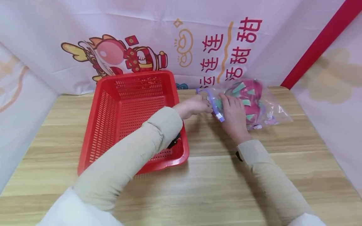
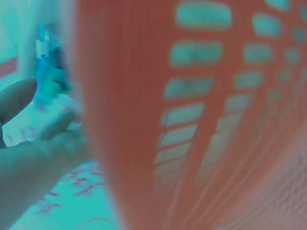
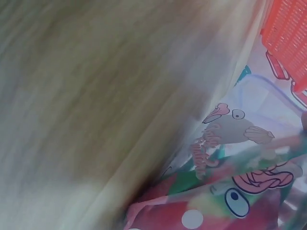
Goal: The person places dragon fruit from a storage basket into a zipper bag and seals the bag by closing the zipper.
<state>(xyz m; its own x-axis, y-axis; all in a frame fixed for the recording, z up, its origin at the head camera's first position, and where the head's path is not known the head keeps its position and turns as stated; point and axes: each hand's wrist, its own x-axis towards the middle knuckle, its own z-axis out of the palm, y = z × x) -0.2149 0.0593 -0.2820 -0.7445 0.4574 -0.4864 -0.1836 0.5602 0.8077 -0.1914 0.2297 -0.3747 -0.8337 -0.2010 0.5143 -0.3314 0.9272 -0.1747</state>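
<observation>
A clear plastic zip bag [image 1: 272, 111] with a purple-blue slider edge lies at the back right of the table. Red and green things [image 1: 250, 97] show through it, one with white dots in the right wrist view. My right hand [image 1: 234, 114] grips the bag just behind its slider edge, fingers over the top and thumb hidden. At the bag's left end is my left hand [image 1: 195, 106], its fingertips overlapping the opening edge. The left wrist view shows thumb and fingers [image 2: 62, 127] apart, with the blue slider edge beyond them.
A red perforated basket [image 1: 181, 147] stands left of the bag, under my left forearm. Something small and black [image 1: 173, 141] shows at its right wall. A printed white cloth [image 1: 158, 18] hangs behind the wooden table [image 1: 198, 194], with more cloth at both sides.
</observation>
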